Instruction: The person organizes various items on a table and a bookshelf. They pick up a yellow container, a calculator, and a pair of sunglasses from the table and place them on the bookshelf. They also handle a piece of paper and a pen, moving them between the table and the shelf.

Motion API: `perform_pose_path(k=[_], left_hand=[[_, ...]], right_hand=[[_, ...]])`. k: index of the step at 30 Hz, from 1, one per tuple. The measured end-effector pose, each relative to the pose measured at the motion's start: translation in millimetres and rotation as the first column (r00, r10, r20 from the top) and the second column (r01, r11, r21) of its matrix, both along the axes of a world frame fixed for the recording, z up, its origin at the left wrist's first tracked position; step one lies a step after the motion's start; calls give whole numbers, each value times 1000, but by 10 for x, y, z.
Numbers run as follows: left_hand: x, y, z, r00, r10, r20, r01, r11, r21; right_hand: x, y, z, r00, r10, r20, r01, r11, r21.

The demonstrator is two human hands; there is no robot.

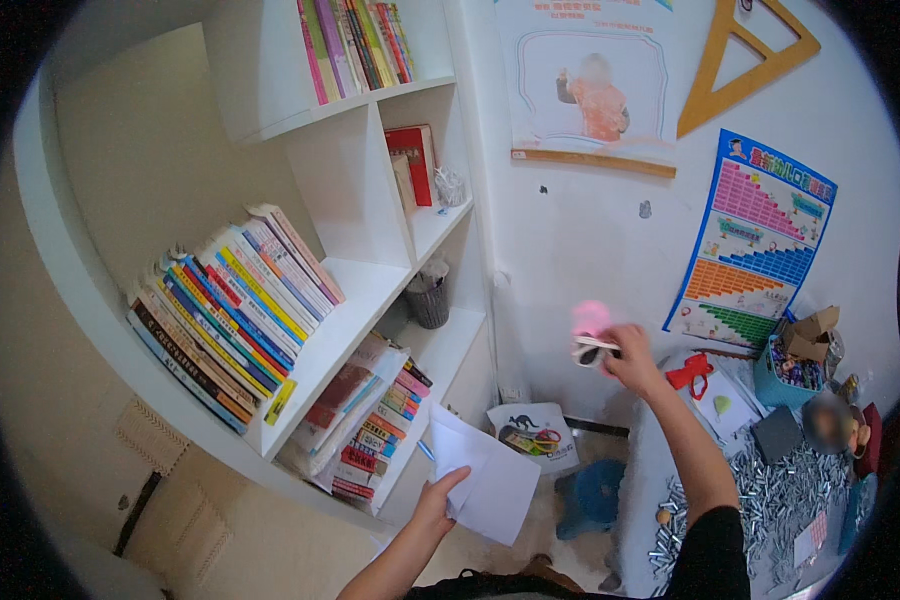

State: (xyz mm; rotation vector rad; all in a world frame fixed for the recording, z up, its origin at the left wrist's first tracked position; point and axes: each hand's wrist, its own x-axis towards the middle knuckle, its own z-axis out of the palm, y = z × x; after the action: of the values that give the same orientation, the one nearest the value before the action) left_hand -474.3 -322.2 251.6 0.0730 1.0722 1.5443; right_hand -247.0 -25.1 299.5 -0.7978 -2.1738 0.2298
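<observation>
White sheets of paper (500, 480) are pinched in my left hand (440, 505), low in the middle beside the bookshelf. A thin blue stick, perhaps a pen (426, 450), shows at the paper's left edge; whether my hand holds it I cannot tell. Farther off, in front of the white wall, my right hand (630, 362) is raised with its fingers closed on a small thing (592, 325), fluffy pink on top and white and black below. Blur keeps its kind from showing. The right forearm passes over the edge of the table.
At left, a white bookshelf (370, 285) holds rows of books (235, 310) and a dark mesh cup (428, 302). The right-hand table carries many small metal pieces (770, 500), a red ribbon-like thing (688, 372) and a teal basket (792, 375). A blue stool (595, 495) and white bag (535, 437) stand below.
</observation>
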Motion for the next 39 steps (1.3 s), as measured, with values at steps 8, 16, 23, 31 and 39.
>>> perform_pose_path(k=[8, 16, 23, 31, 39], left_hand=[[-370, 234, -12, 992, 124, -28, -124, 992, -2], [-392, 742, 219, 974, 207, -87, -218, 967, -136], [-502, 921, 65, 960, 257, -110, -272, 951, -147], [-542, 1137, -96, 955, 280, -95, -291, 946, -142], [-562, 1133, -166, 931, 342, -128, -358, 924, -133]], right_hand=[[-1695, 896, 573, 919, 380, 103, -367, 922, -123], [-2613, 1563, 294, 796, 573, 196, -597, 796, 96], [-2863, 1831, 941, 794, 597, 116, -605, 753, 260], [-4028, 2059, 1198, 708, 587, 393, -706, 597, 380], [-4094, 1959, 1349, 840, 487, 240, -537, 681, 497]])
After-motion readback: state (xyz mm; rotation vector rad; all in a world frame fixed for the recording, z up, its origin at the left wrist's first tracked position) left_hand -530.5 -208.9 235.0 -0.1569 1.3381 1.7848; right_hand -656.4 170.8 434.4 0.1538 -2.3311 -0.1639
